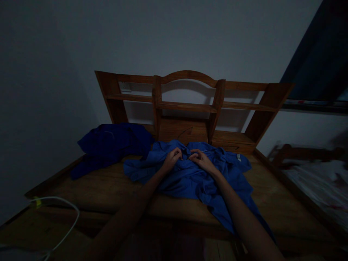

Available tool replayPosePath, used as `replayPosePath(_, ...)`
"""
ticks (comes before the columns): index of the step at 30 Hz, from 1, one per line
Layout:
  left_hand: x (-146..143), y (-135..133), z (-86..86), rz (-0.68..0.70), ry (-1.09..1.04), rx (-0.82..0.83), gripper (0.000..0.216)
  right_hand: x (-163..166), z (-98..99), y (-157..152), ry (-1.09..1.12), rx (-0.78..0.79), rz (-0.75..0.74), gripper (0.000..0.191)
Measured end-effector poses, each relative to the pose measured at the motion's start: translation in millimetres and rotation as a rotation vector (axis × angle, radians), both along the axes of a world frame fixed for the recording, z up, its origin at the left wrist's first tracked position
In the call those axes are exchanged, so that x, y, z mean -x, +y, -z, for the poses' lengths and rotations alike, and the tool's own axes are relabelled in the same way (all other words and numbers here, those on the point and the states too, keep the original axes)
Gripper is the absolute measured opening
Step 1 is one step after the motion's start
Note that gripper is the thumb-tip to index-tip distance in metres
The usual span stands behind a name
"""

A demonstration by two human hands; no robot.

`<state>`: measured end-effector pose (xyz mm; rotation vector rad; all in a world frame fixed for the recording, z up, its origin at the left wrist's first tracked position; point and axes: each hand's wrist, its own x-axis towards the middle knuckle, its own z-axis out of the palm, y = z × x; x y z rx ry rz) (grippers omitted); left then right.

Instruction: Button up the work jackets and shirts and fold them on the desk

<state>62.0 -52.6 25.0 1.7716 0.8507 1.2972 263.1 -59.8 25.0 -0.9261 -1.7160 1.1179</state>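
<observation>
- The left hand was bent over the mid-blue, loosely crumpled cloth garment, fingertips at its upper middle part.
- The right hand touched the same garment just beside the left, fingers curled and pointing toward the other hand.
- A narrow gap separated the two hands; in the dim light I could not tell whether either had cloth pinched between its fingers.
- The garment lay spread in folds on the brown wooden desktop, with its lower right part hanging over the front edge under the right forearm.
- A small white rectangular label showed on the garment's right side.
- A darker royal-blue heap of cloth lay to the left, near the back of the desktop.
- Behind the cloth stood a brown wooden shelf unit with an arched top rail, before a plain grey wall.
- A white, curved cable looped at the lower left, with a small yellow piece near its upper end.
- At the right lay pale, rumpled sheeting, beside a dark wooden rail.
</observation>
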Motion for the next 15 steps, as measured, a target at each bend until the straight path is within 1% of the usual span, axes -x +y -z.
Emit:
replayPosePath(6, 1.0, 2.1, 2.1, 0.025, -0.006, -0.015, 0.016, 0.0, -1.0, -0.7, 0.019, 0.002, -0.012, 0.039)
replayPosePath(15, 1.1, 1.6, 2.5, -0.014, 0.012, 0.019, 0.016, -1.1, 1.8, 1.4, 0.021, -0.012, -0.027, 0.039)
